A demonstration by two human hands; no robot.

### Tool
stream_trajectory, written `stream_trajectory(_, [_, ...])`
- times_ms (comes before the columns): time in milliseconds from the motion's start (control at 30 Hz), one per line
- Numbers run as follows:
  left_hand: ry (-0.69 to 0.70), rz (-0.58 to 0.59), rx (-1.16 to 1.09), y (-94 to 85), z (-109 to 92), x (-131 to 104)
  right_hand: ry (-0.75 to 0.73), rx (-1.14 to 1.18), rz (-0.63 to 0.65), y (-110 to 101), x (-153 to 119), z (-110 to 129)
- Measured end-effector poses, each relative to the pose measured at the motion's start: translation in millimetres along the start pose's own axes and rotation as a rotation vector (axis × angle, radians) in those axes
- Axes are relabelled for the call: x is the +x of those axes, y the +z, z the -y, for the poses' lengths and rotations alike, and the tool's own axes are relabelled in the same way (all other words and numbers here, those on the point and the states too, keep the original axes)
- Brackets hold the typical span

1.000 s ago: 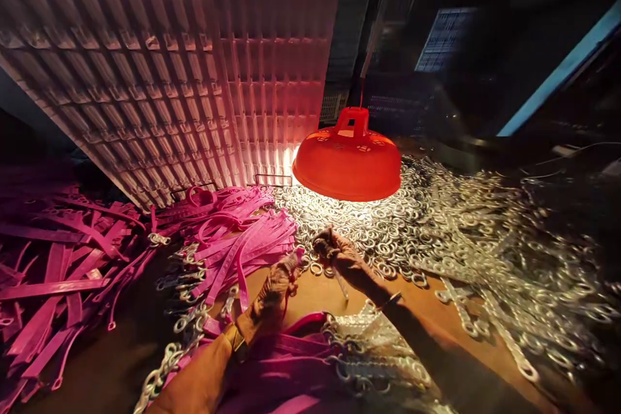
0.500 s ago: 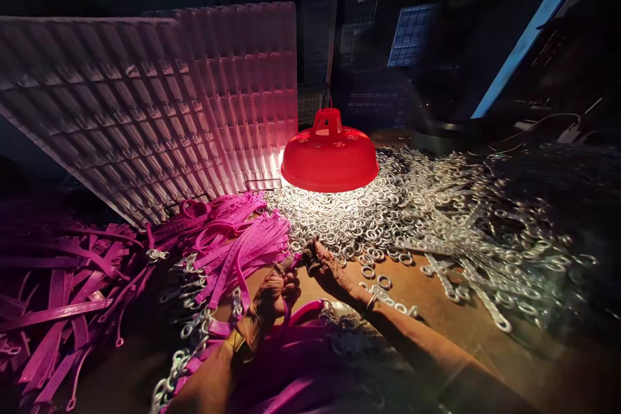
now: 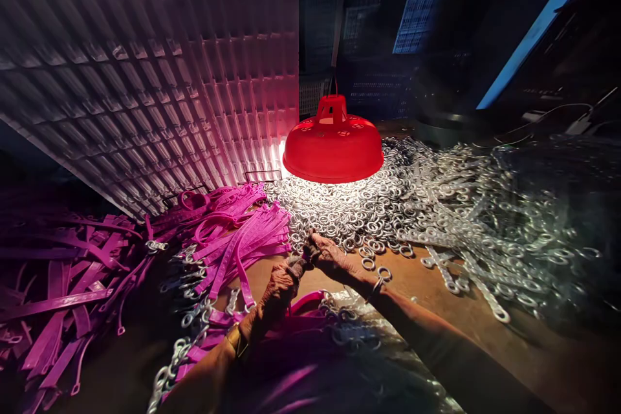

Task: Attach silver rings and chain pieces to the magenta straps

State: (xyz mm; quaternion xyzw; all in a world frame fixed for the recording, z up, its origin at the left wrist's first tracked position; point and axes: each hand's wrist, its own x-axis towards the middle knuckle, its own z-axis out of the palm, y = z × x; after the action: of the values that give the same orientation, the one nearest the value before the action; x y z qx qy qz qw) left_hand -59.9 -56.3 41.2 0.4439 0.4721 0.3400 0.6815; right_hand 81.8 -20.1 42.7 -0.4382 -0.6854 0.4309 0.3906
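Observation:
My left hand (image 3: 285, 279) is closed, with a magenta strap in its grip; most of that strap is hidden by the fingers. Right against it, the fingers of my right hand (image 3: 330, 260) are pinched together at the strap's end, and what lies between them is too small to make out. Dark wraps cover some fingertips. Just beyond the hands spreads a heap of silvery rings (image 3: 339, 220). A bundle of magenta straps (image 3: 262, 233) lies to the left of it. More straps and metal pieces lie below my forearms, under something clear and shiny.
A red lamp (image 3: 332, 142) hangs low over the rings. Behind the straps leans a ribbed translucent panel (image 3: 194, 84). Long ring-ended metal pieces (image 3: 466, 226) are piled at the right. Loose magenta straps (image 3: 72, 297) cover the left side. Brown tabletop (image 3: 388, 284) shows near my right wrist.
My hands have come closer together, the left moving up and right to meet the right one. The whole view has shifted slightly.

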Motion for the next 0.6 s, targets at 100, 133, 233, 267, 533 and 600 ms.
stream_trajectory(100, [0.064,-0.067,0.006,-2.3,-9.1,0.3,-0.087,-0.107,0.026,-5.4,0.4,10.2])
stream_trajectory(133, [0.049,-0.051,-0.004,-3.5,-15.4,-1.5,-0.104,-0.142,0.066,-8.5,-1.4,17.3])
stream_trajectory(233, [-0.046,-0.002,-0.034,-5.8,-42.1,-14.5,-0.091,-0.267,0.195,-18.6,-16.8,46.0])
stream_trajectory(267, [-0.058,0.02,-0.025,-5.6,-51.7,-21.5,-0.089,-0.318,0.214,-21.1,-25.9,56.1])
stream_trajectory(533, [-0.141,0.276,0.147,10.3,-59.2,-87.8,-0.044,-0.607,0.206,-1.7,-126.3,86.4])
stream_trajectory(600, [-0.18,0.318,0.068,13.5,-41.7,-100.3,-0.029,-0.622,0.197,6.6,-143.7,82.4])
